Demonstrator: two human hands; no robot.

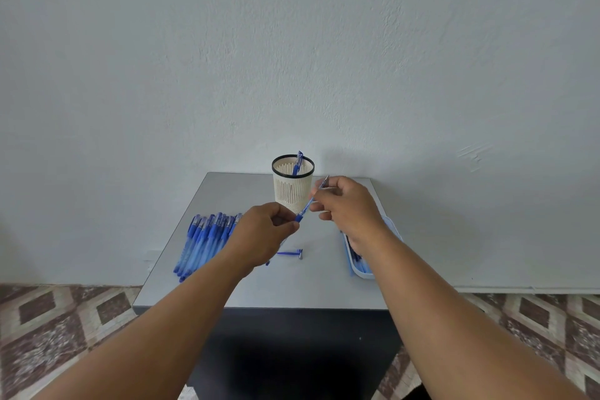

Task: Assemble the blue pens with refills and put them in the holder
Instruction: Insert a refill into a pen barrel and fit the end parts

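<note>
Item: pen (306, 204), blue, under assembly. Held in the air above the table (292, 286), in front of the holder (293, 187). Long axis slants from lower left to upper right, metal tip uppermost, near the right hand.

Left hand (264, 232): fingers curled, pinching the lower end of the pen.

Right hand (349, 204): fingers curled, pinching the upper, tip end. Whether the tip section is fully seated cannot be told.

Holder: pale slotted cup with dark rim, upright at the far edge of the table, just behind the pen; one pen (297, 163) already stands in it.

Stock: row of pens (207, 237) lying left of the left hand; a cap (290, 253) loose at centre; tray (373, 269) under the right forearm, contents mostly hidden.

Judgement: the holder lies straight beyond both hands, the right nearer; the pen would need tipping upright to drop in.
</note>
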